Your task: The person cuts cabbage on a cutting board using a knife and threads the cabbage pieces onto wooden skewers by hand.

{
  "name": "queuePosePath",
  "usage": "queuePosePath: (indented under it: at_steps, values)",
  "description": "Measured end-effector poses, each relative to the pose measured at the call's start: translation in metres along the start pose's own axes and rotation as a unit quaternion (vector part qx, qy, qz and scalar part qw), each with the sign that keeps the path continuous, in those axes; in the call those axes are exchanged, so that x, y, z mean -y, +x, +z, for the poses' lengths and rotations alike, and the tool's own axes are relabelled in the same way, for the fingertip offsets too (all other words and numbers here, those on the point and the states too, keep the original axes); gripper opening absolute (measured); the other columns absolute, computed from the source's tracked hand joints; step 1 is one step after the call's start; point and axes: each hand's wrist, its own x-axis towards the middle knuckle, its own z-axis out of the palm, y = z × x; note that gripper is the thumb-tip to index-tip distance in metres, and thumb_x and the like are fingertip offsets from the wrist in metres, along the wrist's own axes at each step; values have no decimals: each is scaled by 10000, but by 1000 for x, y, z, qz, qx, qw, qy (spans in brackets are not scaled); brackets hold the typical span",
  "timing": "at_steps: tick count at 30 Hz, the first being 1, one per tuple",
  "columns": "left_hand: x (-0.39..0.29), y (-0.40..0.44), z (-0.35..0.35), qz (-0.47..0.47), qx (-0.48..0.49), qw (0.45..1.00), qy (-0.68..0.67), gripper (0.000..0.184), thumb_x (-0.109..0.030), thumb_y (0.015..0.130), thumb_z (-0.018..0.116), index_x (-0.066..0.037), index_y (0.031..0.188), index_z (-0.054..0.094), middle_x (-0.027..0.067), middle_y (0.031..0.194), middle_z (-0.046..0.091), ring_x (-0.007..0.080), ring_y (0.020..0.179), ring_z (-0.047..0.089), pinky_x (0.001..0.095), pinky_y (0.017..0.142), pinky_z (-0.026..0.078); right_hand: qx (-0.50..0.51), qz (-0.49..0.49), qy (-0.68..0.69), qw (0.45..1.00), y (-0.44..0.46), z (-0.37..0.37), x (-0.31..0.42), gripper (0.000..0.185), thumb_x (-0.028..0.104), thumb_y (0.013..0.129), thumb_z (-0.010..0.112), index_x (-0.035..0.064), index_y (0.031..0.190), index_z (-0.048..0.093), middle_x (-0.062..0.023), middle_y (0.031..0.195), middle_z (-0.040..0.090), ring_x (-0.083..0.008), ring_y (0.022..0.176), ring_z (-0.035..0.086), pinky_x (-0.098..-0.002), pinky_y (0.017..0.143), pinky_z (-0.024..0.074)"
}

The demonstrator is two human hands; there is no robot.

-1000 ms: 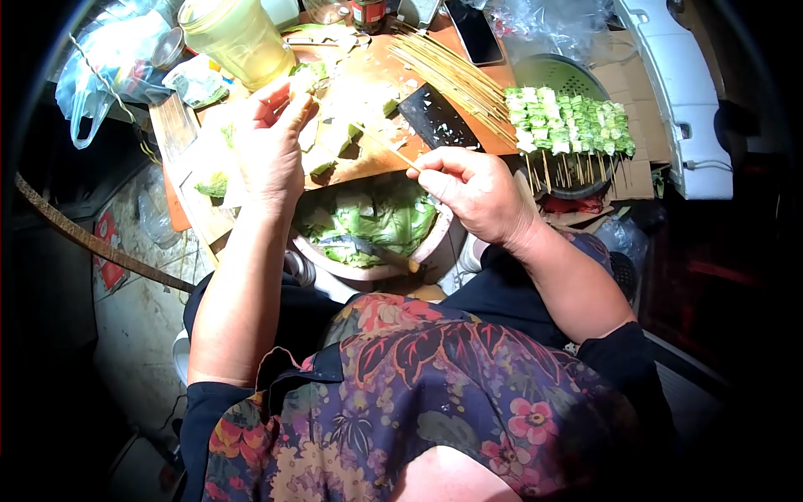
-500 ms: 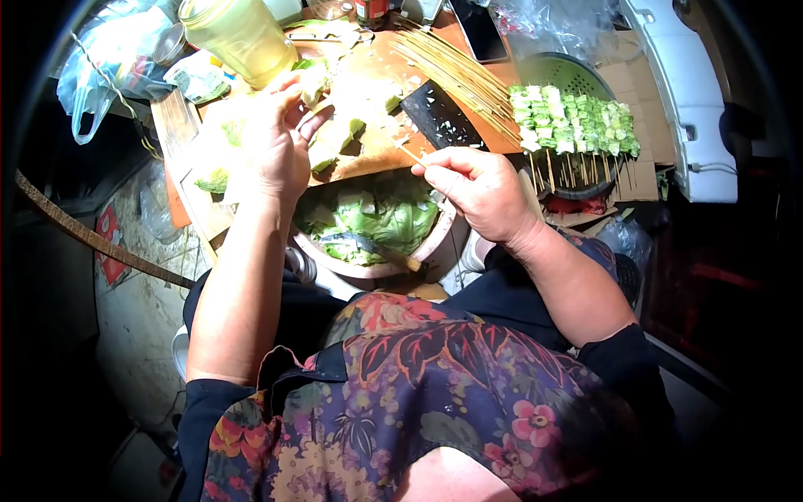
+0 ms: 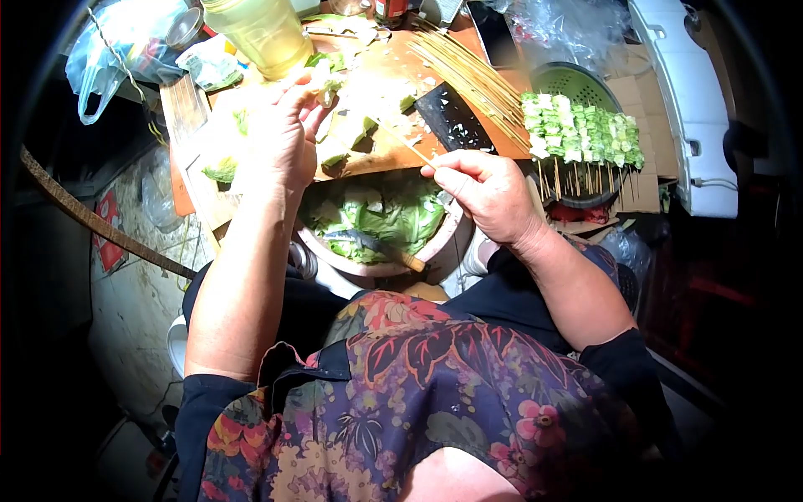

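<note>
My right hand (image 3: 485, 192) pinches a thin wooden skewer (image 3: 406, 144), whose far end points up and left over the board. At the upper left, my left hand (image 3: 288, 138) has its fingers closed on a pale green cabbage piece (image 3: 329, 82); glare washes out part of this hand. More cut cabbage pieces (image 3: 355, 128) lie on the orange board (image 3: 381, 159) beside it. A bowl (image 3: 368, 269) below the hands holds green leaves (image 3: 376, 213), with a wooden-handled knife (image 3: 393, 253) lying across them.
Loose bamboo sticks (image 3: 468, 75) lie near a dark cleaver blade (image 3: 452, 119). Several loaded cabbage skewers (image 3: 581, 130) rest over a green colander (image 3: 573, 79) at right. A yellowish plastic jug (image 3: 263, 38) and a blue plastic bag (image 3: 117, 54) stand at upper left.
The view has shifted slightly. More of the skewer shows beyond my right fingers, reaching up and left. My left hand still holds the cabbage piece.
</note>
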Motion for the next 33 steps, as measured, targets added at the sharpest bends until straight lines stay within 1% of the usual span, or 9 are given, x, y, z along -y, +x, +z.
queuePosePath:
  at_steps: [8,10,12,14,16,18,21,30,33]
  values:
    - [1,2,1,-26,16,999,17,298,-54,839,651,47,1107,570,110,952,630,175,863,644,317,804,565,-44,-42,-5,998,-6,6,3,172,137,895,617,-1,961,694,-41,824,676,-49,725,563,-213,688,470]
    - [3,7,-1,-26,11,1000,4,298,-54,840,648,51,1108,568,116,965,631,174,864,648,320,804,569,-4,-3,-32,999,-6,4,4,196,115,928,579,-29,1030,664,-60,956,686,-79,870,599,-221,784,475]
    - [4,9,-2,-21,-10,1000,16,320,-61,883,570,50,1181,532,136,1101,629,202,971,642,343,885,546,-5,-6,-30,1000,-5,3,3,197,118,927,581,-29,1028,665,-62,957,686,-82,872,602,-222,787,476]
    - [2,8,-1,-22,-5,999,29,312,-66,882,570,44,1172,536,132,1094,631,204,969,643,349,881,548,-6,-8,-28,1000,-5,3,1,198,120,926,583,-29,1026,666,-64,958,686,-85,874,604,-224,790,477]
    - [3,6,0,-24,0,999,43,305,-70,882,570,39,1164,541,128,1087,633,207,967,644,354,877,550,-39,-38,-23,998,-5,4,0,171,146,890,623,3,951,695,-21,763,659,-42,676,541,-217,641,461]
    - [5,4,0,-20,-2,1000,22,255,-47,852,603,17,1098,582,78,940,615,155,841,622,347,761,579,-40,-41,-25,998,-5,4,0,172,148,890,623,4,950,695,-23,764,661,-44,679,546,-219,643,463]
    - [3,3,1,-20,5,996,82,254,-49,845,570,3,1093,592,61,910,602,144,813,606,340,758,573,-39,-46,-36,998,-6,3,0,174,150,889,622,3,948,694,-30,768,665,-51,683,556,-223,647,467]
    - [-2,-1,5,0,8,991,134,263,-55,852,507,12,1101,553,119,1025,630,221,895,647,398,797,561,-34,-41,-34,998,-6,3,2,180,155,889,620,0,943,693,-57,792,680,-76,694,586,-239,669,480]
    - [-6,-6,9,6,54,994,94,253,-104,849,596,-5,1082,589,71,990,609,166,884,622,346,794,553,-14,-17,-32,999,-6,-1,7,192,146,909,601,-14,978,683,-58,871,685,-82,784,596,-236,733,478]
